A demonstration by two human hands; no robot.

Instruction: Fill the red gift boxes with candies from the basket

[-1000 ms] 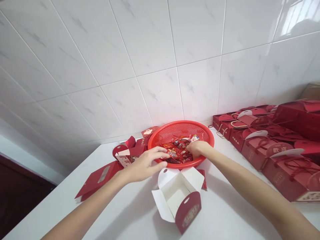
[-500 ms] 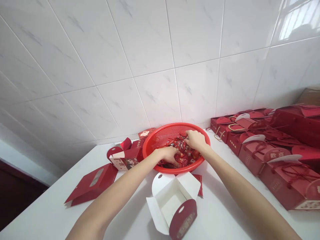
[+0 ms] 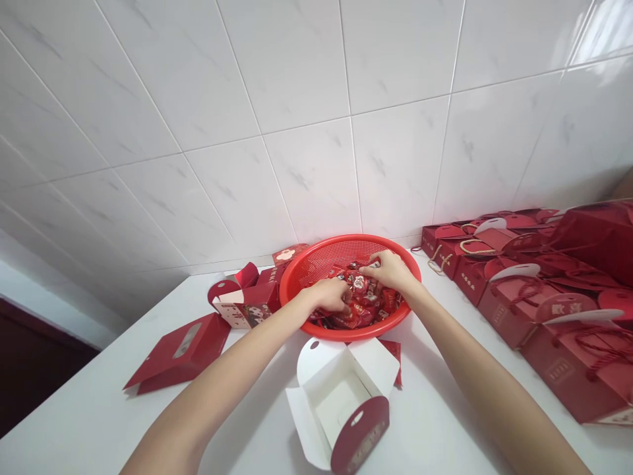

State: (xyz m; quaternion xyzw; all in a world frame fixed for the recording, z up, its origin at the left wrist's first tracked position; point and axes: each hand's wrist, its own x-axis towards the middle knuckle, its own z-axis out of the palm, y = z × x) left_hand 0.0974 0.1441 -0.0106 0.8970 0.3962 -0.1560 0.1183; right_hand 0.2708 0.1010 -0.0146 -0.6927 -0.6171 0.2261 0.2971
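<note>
Both hands are inside a red plastic basket (image 3: 341, 245) with perforated walls, which holds many red-wrapped candies (image 3: 360, 285). My left hand (image 3: 332, 295) lies among the candies on the left, its fingers curled down; whatever it grips is hidden. On the right, my right hand (image 3: 389, 269) has its thumb and fingers brought together over the candies, and what sits between the tips is too small to make out. In front of the basket stands an open gift box (image 3: 341, 402), white inside and dark red outside, with its flaps spread and nothing in it.
Rows of closed red gift boxes (image 3: 534, 303) with rope handles fill the right side. Left of the basket are partly folded boxes (image 3: 247, 300) and a flat red box (image 3: 180, 349). A red packet (image 3: 393, 359) lies behind the open box. A tiled wall (image 3: 306, 165) rises behind.
My left hand has shifted slightly up and left among the candies, its fingers curling in more. My right hand has stayed near the same spot. The view has tilted and shifted slightly.
</note>
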